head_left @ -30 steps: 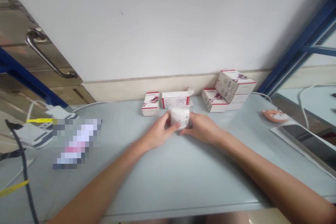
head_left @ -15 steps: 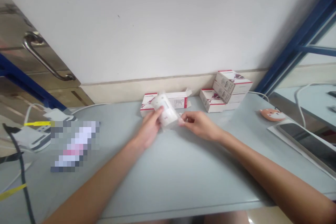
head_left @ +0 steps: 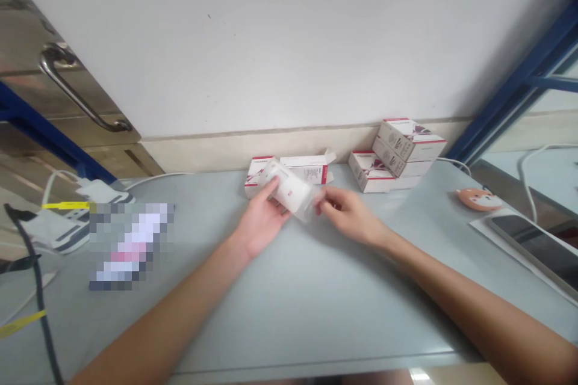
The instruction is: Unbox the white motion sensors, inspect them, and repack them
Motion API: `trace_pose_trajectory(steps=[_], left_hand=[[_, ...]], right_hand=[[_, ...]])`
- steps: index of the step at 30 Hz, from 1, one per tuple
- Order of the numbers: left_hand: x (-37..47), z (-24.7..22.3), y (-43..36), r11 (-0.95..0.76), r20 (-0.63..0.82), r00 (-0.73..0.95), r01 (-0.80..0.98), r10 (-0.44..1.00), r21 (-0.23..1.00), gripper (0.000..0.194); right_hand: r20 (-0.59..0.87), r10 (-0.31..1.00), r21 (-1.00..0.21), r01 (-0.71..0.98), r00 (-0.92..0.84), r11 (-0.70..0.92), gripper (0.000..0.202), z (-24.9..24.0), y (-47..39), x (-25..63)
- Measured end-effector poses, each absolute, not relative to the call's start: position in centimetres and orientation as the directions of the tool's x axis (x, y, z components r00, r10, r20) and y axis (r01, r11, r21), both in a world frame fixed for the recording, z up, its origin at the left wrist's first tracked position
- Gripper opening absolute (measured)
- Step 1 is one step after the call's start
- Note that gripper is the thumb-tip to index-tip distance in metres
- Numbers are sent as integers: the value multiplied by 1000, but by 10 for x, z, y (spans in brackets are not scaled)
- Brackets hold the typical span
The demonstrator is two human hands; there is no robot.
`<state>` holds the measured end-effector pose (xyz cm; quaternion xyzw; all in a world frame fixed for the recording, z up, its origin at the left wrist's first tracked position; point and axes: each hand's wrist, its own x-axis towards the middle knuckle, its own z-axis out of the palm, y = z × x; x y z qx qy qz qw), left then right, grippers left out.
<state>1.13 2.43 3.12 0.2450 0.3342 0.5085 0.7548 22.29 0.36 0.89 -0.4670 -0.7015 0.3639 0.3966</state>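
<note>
My left hand (head_left: pixel 263 215) is closed around a white device (head_left: pixel 291 187) with a small window and a small red mark, its thumb across the top face. A clear plastic bag (head_left: pixel 306 212) surrounds the device and sticks out past its right end. At that loose end, my right hand (head_left: pixel 343 210) has its fingers bent together on the bag's edge. Behind the device, a white and red box (head_left: pixel 311 169) lies on the table with its end flap open at the right; the device partly covers it.
Several white and red boxes (head_left: pixel 401 153) are stacked by the wall at the right. An orange animal-shaped object (head_left: pixel 478 198) and a dark phone-like slab (head_left: pixel 533 252) lie farther right. At the left are a blurred-out item (head_left: pixel 133 246), a power strip (head_left: pixel 67 231) and cables.
The device has turned slightly and more of the clear bag shows at its right end. My right hand has shifted a little to the right with the bag's edge.
</note>
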Motion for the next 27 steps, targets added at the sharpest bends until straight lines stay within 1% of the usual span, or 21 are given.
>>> trace_pose_trajectory(steps=[2, 3, 6, 7, 9, 11, 14, 16, 18, 20, 22, 23, 24, 25, 27], left_hand=[[8, 32, 27, 311, -229, 211, -622, 950, 718, 37], [7, 32, 28, 285, -208, 195, -615, 958, 735, 37], [8, 31, 27, 242, -158, 196, -558, 968, 793, 39], [9, 30, 26, 242, -151, 207, -544, 967, 804, 39], [13, 28, 22, 250, -140, 239, -525, 961, 814, 37], [16, 27, 19, 241, -115, 264, -516, 958, 822, 36], [18, 28, 17, 207, -68, 281, -505, 957, 838, 34], [17, 29, 18, 212, -63, 304, -487, 951, 848, 35], [14, 30, 19, 215, -53, 340, -461, 939, 861, 41], [11, 30, 18, 173, -4, 360, -438, 933, 882, 59], [8, 30, 18, 94, 55, 351, -393, 935, 915, 87], [6, 30, 17, 46, 80, 340, -347, 937, 937, 98], [4, 30, 18, -12, 107, 323, -282, 940, 959, 104], [3, 29, 18, -82, 142, 303, -202, 942, 976, 103], [2, 28, 21, -241, 241, 266, -31, 933, 970, 85]], right_hand=[[205, 955, -908, 324, -214, 267, 12, 10, 4, 225], [184, 960, -933, 270, -210, 238, 20, 10, 4, 226], [68, 955, -995, 54, -289, 87, 58, 12, 0, 223], [28, 948, -999, 6, -316, 32, 66, 13, -2, 220], [-12, 953, -998, -57, -304, -31, 73, 12, -5, 214], [0, 973, -994, -107, -231, -26, 70, 11, -6, 208], [43, 989, -985, -170, -145, 18, 56, 12, -4, 204], [33, 994, -979, -205, -103, 11, 50, 15, -2, 206], [-2, 999, -966, -257, -52, -16, 47, 18, -1, 210], [-41, 999, -942, -331, -28, -48, 40, 22, 1, 216], [-68, 997, -905, -418, -36, -77, 28, 26, 2, 222], [-78, 996, -883, -460, -48, -91, 25, 27, 2, 224], [-86, 994, -862, -495, -65, -107, 22, 29, 3, 227], [-94, 992, -843, -523, -82, -123, 21, 30, 3, 229], [-112, 987, -811, -564, -114, -157, 22, 33, 4, 232]])
